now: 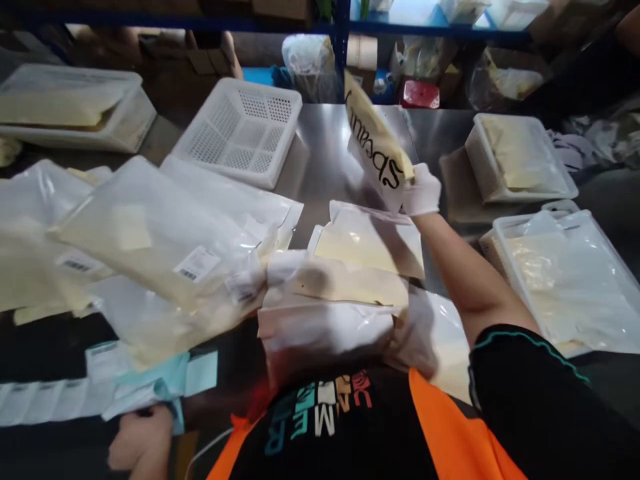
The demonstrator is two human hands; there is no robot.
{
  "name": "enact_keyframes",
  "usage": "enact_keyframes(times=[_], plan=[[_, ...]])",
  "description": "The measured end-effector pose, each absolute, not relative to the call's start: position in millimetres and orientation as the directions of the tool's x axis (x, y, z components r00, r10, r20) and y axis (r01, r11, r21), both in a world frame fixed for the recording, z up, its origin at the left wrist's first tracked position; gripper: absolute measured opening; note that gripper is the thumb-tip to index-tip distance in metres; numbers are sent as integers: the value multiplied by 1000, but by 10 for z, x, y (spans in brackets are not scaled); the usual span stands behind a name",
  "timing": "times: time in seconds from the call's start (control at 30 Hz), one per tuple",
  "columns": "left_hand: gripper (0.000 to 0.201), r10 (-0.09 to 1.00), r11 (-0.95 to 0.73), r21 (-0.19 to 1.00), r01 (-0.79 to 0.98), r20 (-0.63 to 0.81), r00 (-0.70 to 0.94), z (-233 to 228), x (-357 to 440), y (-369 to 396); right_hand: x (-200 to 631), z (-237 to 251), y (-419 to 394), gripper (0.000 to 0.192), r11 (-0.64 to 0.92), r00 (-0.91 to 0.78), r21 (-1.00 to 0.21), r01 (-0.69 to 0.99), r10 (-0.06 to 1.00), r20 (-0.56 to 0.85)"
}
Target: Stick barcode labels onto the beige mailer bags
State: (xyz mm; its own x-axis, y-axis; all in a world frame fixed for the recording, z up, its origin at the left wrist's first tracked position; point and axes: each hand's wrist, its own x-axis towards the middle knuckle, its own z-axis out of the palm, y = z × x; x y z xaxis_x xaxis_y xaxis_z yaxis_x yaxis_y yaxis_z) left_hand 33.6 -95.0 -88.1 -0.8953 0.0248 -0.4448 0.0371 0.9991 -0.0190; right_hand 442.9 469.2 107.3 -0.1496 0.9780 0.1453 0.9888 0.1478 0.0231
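My right hand, in a white glove, is raised above the middle of the steel table, closed round the lower end of a thin cream panel with black script lettering. The panel stands tilted; whether it is paper or board I cannot tell. Under that arm lie several overlapping packets in clear plastic with cream contents. At the lower left my left hand is bare and closed on a strip of white labels on light-blue backing. Its fingertips are partly hidden.
Large clear bags with shipping labels are heaped on the left. A white perforated basket stands behind them. Another white basket at far left and two bins, one near and one farther, hold packets. A blue shelf runs along the back.
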Motion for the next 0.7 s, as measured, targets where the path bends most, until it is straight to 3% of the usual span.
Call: enact_keyframes(times=[0.07,0.13,0.23,0.33,0.4,0.53,0.63,0.7], plan=[[39,15,999,-22,26,-404,-915,-879,275,-979,4716,1190,4139,41,271,-252,-45,962,936,247],[40,69,998,21,66,-419,-905,-854,213,-1000,5006,1142,3439,37,550,-488,-91,830,796,359],[38,141,990,67,125,-450,-882,-816,108,-1059,5271,815,2368,26,812,-784,-133,569,584,212],[36,207,978,111,175,-439,-874,-818,-58,-1164,5295,378,1584,28,864,-877,-187,467,479,26],[35,243,967,177,186,-401,-883,-858,-208,-1240,5259,129,1283,27,843,-853,-159,515,522,5],[29,270,945,279,171,-369,-889,-1042,-534,-1354,5307,-200,951,33,665,-656,-114,738,747,109],[26,281,934,319,159,-383,-880,-1219,-722,-1421,5487,-348,544,47,386,-340,-168,907,908,246],[23,288,919,369,138,-389,-875,-1311,-797,-1467,5585,-415,123,50,117,-40,-209,971,940,338]])
